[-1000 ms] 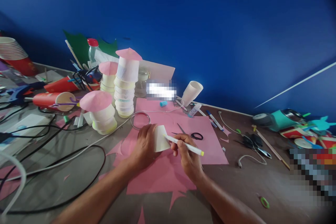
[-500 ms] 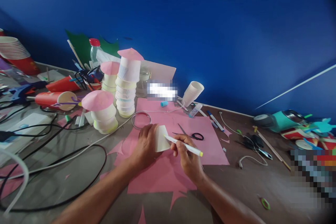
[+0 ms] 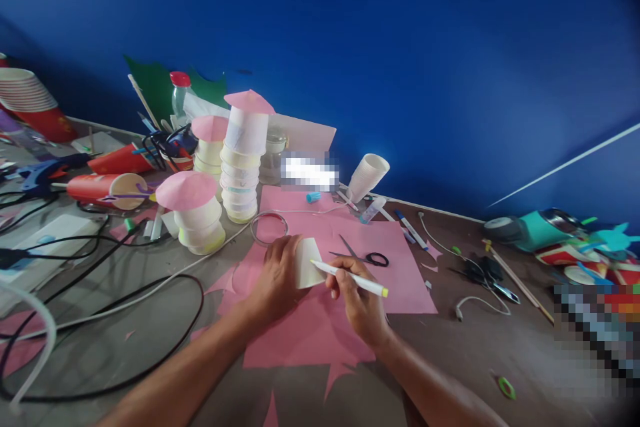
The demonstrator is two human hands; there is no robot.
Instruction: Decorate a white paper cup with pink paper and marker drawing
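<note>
Head view, nearest first: I see both forearms reaching over a large pink paper sheet [image 3: 320,327] spread on the cluttered grey surface [image 3: 475,347]. My left hand [image 3: 273,277] is clasped around a small white paper cup [image 3: 306,263] resting upside down on the sheet. My right hand [image 3: 357,300] pinches a white marker with a yellow end [image 3: 350,275], its tip touching the cup's wall. Just beyond lie black-handled scissors [image 3: 367,257] and a clear ring [image 3: 269,228]. Farther back stand stacks of white cups topped with pink paper cones [image 3: 240,160], before a blue wall [image 3: 400,47].
</note>
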